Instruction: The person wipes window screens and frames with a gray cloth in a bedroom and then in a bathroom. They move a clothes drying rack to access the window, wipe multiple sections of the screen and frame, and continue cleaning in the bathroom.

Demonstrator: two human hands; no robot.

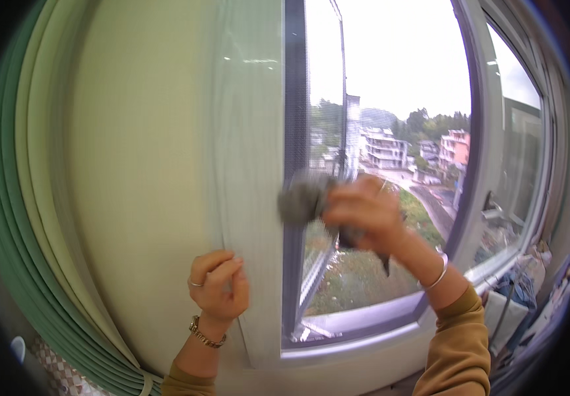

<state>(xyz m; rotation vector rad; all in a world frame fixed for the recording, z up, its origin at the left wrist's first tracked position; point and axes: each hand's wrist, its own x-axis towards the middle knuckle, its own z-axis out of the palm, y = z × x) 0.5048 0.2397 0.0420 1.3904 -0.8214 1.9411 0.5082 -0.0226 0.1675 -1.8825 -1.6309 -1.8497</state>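
My right hand grips a dark grey cloth, blurred, in front of the window screen near its dark left frame. Part of the cloth hangs below the palm. My left hand is raised beside the pale window casing, with its fingers curled and nothing visible in them. Whether its fingertips touch the casing cannot be told. A ring and a metal wristwatch are on the left hand and wrist; a bangle circles the right wrist.
Green and cream curtains hang at the left, gathered by a tieback. A window pane with a handle stands at the right. Clothes hang below it. Beyond the screen are an opened outer sash, buildings and grass.
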